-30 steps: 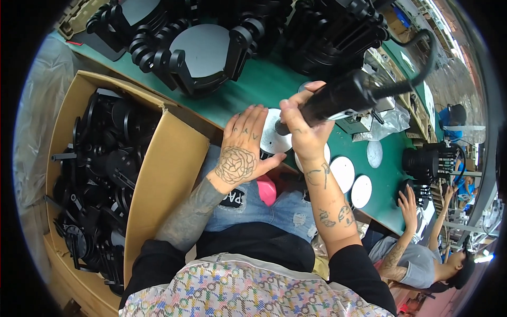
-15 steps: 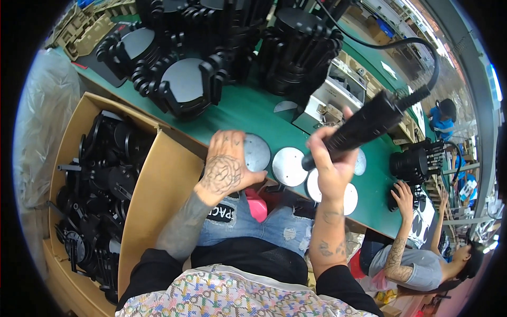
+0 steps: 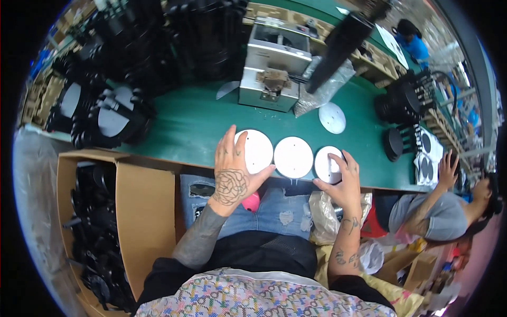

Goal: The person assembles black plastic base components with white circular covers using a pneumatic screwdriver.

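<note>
Three round white discs lie in a row near the front edge of the green table. My left hand (image 3: 234, 170) spans the left disc (image 3: 257, 150), its thumb and index finger at opposite sides of the rim. Next to it, untouched, is the middle disc (image 3: 293, 157). My right hand (image 3: 346, 180) grips the right disc (image 3: 323, 165), thumb at the near edge and fingertips over its face. Beyond them a black electric screwdriver (image 3: 340, 50) hangs free above the table.
A silver metal box-shaped device (image 3: 269, 87) stands behind the discs beside a clear plastic bag (image 3: 330, 79). Another disc (image 3: 332, 118) lies farther right. Black assemblies (image 3: 113, 113) crowd the left; a carton (image 3: 145, 208) of black parts stands below. A co-worker (image 3: 443, 211) sits at right.
My right hand has let go of the electric screwdriver, which now hangs farther back, and has come down to the right disc. My left hand stays at the left disc; the view has shifted right.
</note>
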Demonstrator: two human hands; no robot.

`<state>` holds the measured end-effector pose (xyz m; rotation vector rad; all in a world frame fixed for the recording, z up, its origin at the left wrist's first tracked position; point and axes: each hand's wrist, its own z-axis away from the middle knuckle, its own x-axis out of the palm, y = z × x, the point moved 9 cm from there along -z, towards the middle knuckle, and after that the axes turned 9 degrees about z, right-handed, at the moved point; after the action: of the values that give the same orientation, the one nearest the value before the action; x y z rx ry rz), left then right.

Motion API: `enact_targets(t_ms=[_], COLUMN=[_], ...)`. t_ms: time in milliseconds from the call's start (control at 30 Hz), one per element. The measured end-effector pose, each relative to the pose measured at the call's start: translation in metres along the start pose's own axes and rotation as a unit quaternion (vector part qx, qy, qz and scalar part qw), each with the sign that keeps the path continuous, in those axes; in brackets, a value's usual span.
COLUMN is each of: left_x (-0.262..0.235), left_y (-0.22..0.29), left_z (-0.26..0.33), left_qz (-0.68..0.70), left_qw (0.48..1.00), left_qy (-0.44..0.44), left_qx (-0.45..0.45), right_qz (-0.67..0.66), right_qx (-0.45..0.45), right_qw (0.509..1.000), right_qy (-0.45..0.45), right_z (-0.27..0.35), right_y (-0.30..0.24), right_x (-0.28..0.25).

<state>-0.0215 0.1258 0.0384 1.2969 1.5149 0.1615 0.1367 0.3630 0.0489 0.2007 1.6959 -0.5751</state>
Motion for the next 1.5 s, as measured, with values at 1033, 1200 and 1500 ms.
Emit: enact_targets(t_ms=[1033,1200,1500], left_x=[-0.024,-0.011,0.051], left_y=[0.025,0.017,0.101], left_z=[0.038,0.045,0.062], left_qz=[-0.009,0.269,0.407], left_qw=[0.949,0.963,0.865], left_qy=[0.03,-0.002,-0.286], left_qx=[0.313,0.012,-0.066], right_qz=[-0.419,-0.712,-0.744], right_qx=[-0.238,-0.154,0.257], right_qw=[0.866,0.589,0.615], right_qy=[-0.132,-0.35,0.049], right_z=[-0.015,0.035,0.094], right_y=[-0.13,-0.1,0.036], right_x=[0.035,0.056,0.059])
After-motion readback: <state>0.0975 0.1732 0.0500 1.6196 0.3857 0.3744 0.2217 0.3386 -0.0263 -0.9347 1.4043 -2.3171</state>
